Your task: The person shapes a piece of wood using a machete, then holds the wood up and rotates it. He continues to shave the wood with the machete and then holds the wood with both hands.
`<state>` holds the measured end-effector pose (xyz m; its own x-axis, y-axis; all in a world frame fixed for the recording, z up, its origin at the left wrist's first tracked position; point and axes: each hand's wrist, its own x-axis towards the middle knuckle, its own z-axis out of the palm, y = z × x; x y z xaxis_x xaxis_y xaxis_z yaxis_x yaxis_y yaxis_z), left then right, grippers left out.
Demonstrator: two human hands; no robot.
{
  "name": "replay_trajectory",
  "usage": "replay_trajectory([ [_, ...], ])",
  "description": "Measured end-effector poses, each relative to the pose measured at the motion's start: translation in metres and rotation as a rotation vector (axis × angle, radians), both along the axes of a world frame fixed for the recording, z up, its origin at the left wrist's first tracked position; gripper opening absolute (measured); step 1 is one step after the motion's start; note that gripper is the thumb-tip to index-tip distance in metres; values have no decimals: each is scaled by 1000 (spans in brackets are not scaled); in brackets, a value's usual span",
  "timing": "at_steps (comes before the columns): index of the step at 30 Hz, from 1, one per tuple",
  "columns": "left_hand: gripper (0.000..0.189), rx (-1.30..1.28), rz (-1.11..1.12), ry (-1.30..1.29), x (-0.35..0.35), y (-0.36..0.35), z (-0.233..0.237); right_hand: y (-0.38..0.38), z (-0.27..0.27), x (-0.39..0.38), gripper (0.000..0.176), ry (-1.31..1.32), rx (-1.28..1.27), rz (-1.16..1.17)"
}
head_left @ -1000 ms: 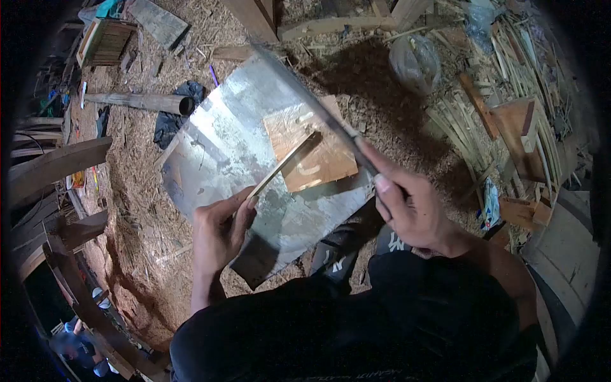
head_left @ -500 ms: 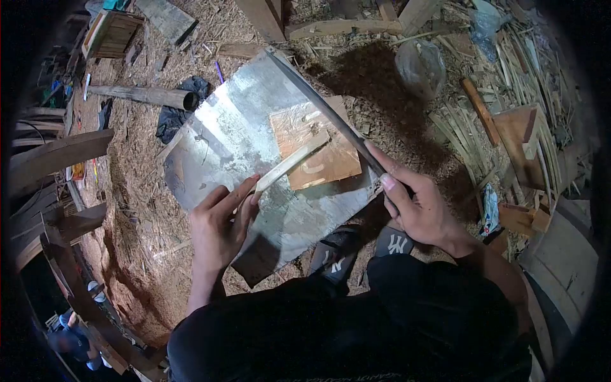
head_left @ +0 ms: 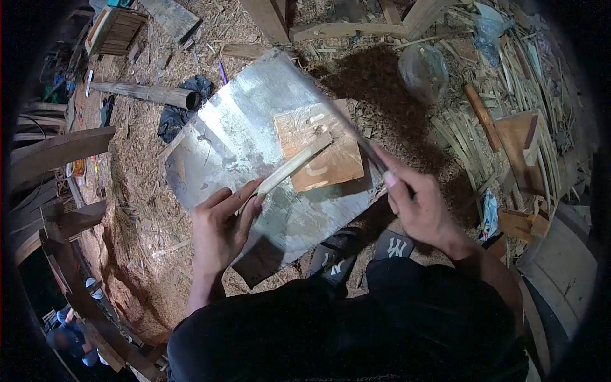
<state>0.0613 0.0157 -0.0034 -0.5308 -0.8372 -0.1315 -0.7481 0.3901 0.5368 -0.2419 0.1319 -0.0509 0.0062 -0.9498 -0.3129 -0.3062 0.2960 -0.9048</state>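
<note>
My left hand (head_left: 223,223) is closed on the near end of a pale, flat wooden stick (head_left: 298,162). The stick slants up to the right, and its far end lies over a square wooden block (head_left: 347,156). My right hand (head_left: 417,207) grips a long, narrow, dark machete (head_left: 344,121) by its near end. Its blade points up and to the left, smeared by motion, and passes over the right side of the block. Beneath the block is a grey metal sheet (head_left: 238,127). My right fingers hide the machete's handle.
Wood shavings (head_left: 143,210) cover the ground. A hollow pole (head_left: 149,93) and a black plastic bag (head_left: 175,121) lie left of the sheet. Thin strips (head_left: 461,143) and a clear plastic bag (head_left: 423,70) are on the right. Another person (head_left: 73,337) is at the lower left.
The machete and my right hand have shifted slightly right, and the blade is now blurred. My left hand and the stick have hardly moved.
</note>
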Motion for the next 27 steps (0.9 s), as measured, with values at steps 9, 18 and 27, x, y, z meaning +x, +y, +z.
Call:
replay_trajectory([
  [9, 25, 306, 163, 56, -6, 5, 1, -1, -3, 3, 47, 132, -311, 142],
  [18, 19, 827, 228, 202, 5, 16, -8, -9, 2, 9, 48, 334, -306, 188],
  [27, 26, 1074, 254, 234, 0, 16, -4, -11, 4, 3, 52, 661, -362, 268],
])
